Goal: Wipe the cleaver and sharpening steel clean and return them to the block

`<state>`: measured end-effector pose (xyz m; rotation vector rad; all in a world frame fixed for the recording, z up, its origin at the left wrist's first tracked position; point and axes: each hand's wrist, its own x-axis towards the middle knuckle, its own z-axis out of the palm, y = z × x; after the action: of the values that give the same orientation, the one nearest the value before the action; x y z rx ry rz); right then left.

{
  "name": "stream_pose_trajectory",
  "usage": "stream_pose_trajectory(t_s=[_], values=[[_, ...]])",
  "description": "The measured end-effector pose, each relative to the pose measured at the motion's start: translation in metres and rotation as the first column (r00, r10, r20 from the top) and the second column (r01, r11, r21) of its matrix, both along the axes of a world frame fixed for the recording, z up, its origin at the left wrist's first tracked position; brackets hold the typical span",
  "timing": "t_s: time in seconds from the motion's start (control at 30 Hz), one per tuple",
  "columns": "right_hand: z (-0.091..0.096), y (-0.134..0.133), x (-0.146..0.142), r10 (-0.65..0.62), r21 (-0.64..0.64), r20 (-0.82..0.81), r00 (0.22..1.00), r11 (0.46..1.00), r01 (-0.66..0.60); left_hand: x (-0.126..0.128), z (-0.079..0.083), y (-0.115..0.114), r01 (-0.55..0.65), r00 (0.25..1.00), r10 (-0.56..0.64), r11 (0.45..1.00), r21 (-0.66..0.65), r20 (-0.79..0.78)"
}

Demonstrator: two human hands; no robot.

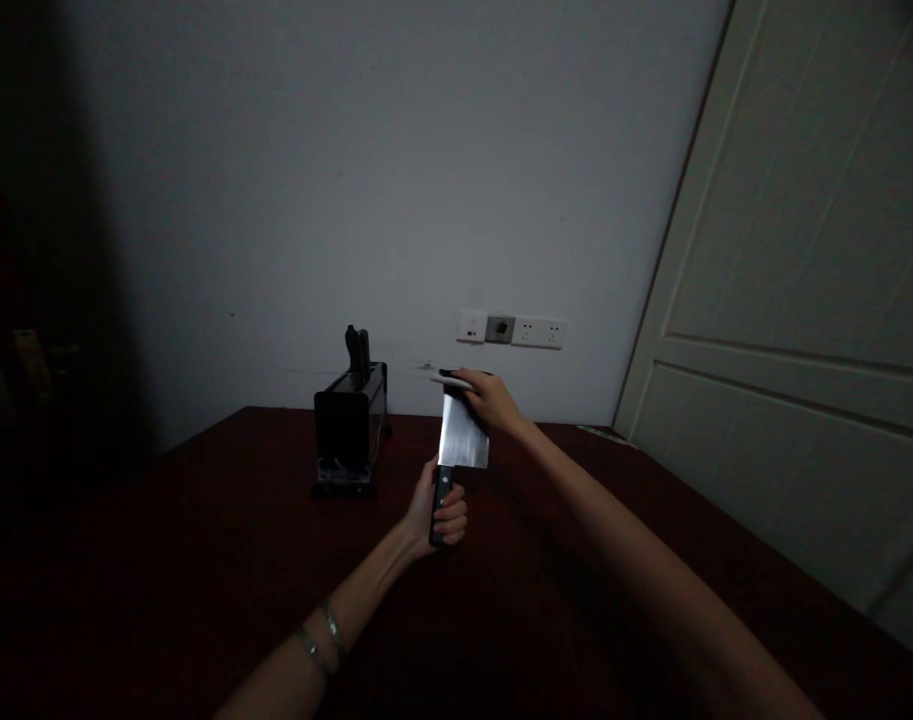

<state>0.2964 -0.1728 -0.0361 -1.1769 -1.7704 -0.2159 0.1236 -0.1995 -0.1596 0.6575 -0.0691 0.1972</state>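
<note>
Held up over the dark red desk (268, 500), between both grips: one cleaver (463, 440), blade upward and away, long axis near vertical, leaning slightly right at the top. Wrapped firmly around its black handle (444, 482), lowest part of all: left grip (453, 512). Laid over the blade's upper end, fingers bent: right grip (495, 396), at a thin pale strip (448, 381); pinching or merely pressing, cannot tell. Mostly hidden there: the blade's top, dark beneath the fingers, by reflection or covering unclear. On the forearm behind the left grip: two bangles (331, 628). Beyond the left grip, to its left: one black block (342, 430), at least two dark upright handles (357, 350) on top, partly overlapping. Beyond the right grip: one row of wall plates (527, 331). Farther right: one pale door (771, 300), cut off. Far left: lost in darkness.
</note>
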Motion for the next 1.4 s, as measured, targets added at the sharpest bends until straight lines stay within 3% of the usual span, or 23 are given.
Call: stream_pose_trajectory(t_s=[0.2,0.3,0.43,0.53,0.7,0.77,0.87,1.03,1.1,1.17,1.33,1.4], values=[[-0.022,-0.025,-0.013,0.069,-0.063,0.231,0.970,0.996,-0.056,-0.001,0.004,0.001,-0.014,1.000,0.013,0.999,0.038,0.010],[-0.044,-0.052,-0.027,0.129,-0.118,0.350,0.928,0.989,-0.093,-0.001,0.001,0.004,-0.040,0.999,0.039,0.998,0.043,0.019],[-0.069,-0.081,-0.043,0.223,-0.194,0.390,0.893,0.968,-0.157,-0.001,-0.004,0.007,-0.115,0.993,0.113,0.992,0.046,0.045],[-0.060,-0.076,-0.040,0.213,-0.196,0.392,0.895,0.970,-0.145,-0.002,-0.001,0.005,-0.100,0.994,0.097,0.994,0.047,0.051],[-0.007,-0.033,-0.013,0.005,-0.085,0.357,0.934,0.996,0.027,-0.005,0.011,0.000,0.006,1.000,-0.007,0.996,0.091,0.009],[0.004,-0.024,-0.007,-0.018,-0.082,0.360,0.933,0.995,0.051,-0.007,0.013,0.000,0.016,1.000,-0.015,0.995,0.100,-0.010],[-0.005,-0.031,-0.012,0.005,-0.101,0.383,0.924,0.994,0.037,-0.009,0.014,0.004,0.003,1.000,-0.001,0.995,0.104,-0.019],[-0.057,-0.068,-0.040,0.161,-0.188,0.394,0.905,0.978,-0.092,-0.012,0.013,0.011,-0.118,0.993,0.119,0.990,0.082,-0.009],[-0.065,-0.072,-0.042,0.195,-0.195,0.374,0.907,0.972,-0.128,-0.014,0.013,0.012,-0.143,0.989,0.145,0.986,0.088,-0.017],[-0.058,-0.065,-0.034,0.192,-0.176,0.347,0.918,0.975,-0.138,-0.014,0.016,0.011,-0.116,0.991,0.121,0.988,0.105,-0.047],[-0.015,-0.028,0.004,0.039,-0.074,0.250,0.967,0.997,-0.021,-0.015,0.023,0.007,-0.033,0.991,0.050,0.990,0.136,-0.122],[-0.010,-0.023,0.009,0.003,-0.063,0.244,0.970,0.998,0.013,-0.015,0.024,0.008,-0.023,0.990,0.042,0.990,0.138,-0.135]])
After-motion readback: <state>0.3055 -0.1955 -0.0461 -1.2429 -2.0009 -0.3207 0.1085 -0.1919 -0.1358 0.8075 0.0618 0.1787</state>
